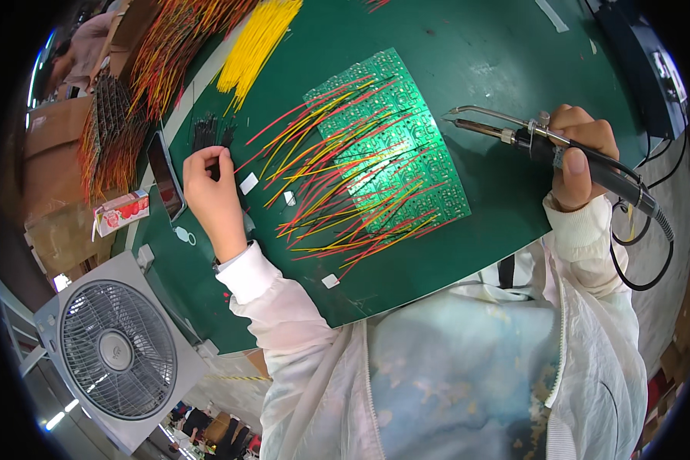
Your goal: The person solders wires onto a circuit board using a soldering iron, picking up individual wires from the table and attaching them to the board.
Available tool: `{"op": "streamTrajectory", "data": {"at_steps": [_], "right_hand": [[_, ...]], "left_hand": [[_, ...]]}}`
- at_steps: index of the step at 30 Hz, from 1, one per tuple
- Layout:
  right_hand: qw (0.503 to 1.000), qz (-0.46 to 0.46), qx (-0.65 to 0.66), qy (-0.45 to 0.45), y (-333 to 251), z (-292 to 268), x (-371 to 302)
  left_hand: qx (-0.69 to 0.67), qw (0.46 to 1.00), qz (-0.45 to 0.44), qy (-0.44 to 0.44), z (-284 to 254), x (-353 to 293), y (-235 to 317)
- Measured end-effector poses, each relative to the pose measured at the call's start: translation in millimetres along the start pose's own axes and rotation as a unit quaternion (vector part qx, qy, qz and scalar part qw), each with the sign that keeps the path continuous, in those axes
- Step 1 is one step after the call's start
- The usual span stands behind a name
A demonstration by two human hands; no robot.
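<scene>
My right hand is wrapped round a soldering iron with a thin curved metal tube running along it to the tip. The tip points left, a little right of and apart from a green circuit board panel. Rows of red, yellow and black wires stick out from the board toward the left. My left hand is closed in a pinch beside a small pile of short black wires. What its fingertips hold, if anything, is too small to make out.
Yellow wires lie in a bundle at the back left, near large red-yellow wire bunches. A phone and a small drink carton stand left of my hand. A fan is lower left; a dark box sits far right.
</scene>
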State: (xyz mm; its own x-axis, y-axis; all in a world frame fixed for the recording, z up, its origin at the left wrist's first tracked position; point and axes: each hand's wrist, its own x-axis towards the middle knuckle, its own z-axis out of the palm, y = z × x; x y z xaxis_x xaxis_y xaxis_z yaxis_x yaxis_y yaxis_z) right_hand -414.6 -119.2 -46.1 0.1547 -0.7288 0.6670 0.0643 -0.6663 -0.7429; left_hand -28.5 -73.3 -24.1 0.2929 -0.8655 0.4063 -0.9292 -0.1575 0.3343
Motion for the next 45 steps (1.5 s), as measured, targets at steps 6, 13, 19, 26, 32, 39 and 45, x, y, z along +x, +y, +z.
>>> {"op": "streamTrajectory", "data": {"at_steps": [6, 13, 19, 26, 32, 39, 45], "right_hand": [[1.000, 0.011, -0.011, -0.001, 2, 0, 1], [0.998, 0.027, -0.020, 0.050, 3, 2, 7], [0.994, 0.034, -0.037, 0.094, 6, 2, 10], [0.992, 0.052, -0.041, 0.105, 2, 3, 10], [0.993, 0.051, -0.045, 0.096, -1, 3, 10], [0.995, 0.033, -0.029, 0.085, -4, 0, 7], [0.996, 0.066, 0.009, 0.067, -10, 1, -9]], "left_hand": [[-0.007, 1.000, -0.011, 0.001, 0, -1, 0], [-0.032, 0.997, -0.012, 0.069, -1, -4, -4], [-0.115, 0.984, -0.068, 0.115, -1, -7, 2], [-0.177, 0.972, -0.070, 0.136, -9, -9, 8], [-0.325, 0.931, -0.052, 0.154, -21, -14, 44], [-0.352, 0.925, -0.039, 0.135, -30, -31, 103], [-0.285, 0.954, 0.071, -0.054, -17, -73, 154]]}}
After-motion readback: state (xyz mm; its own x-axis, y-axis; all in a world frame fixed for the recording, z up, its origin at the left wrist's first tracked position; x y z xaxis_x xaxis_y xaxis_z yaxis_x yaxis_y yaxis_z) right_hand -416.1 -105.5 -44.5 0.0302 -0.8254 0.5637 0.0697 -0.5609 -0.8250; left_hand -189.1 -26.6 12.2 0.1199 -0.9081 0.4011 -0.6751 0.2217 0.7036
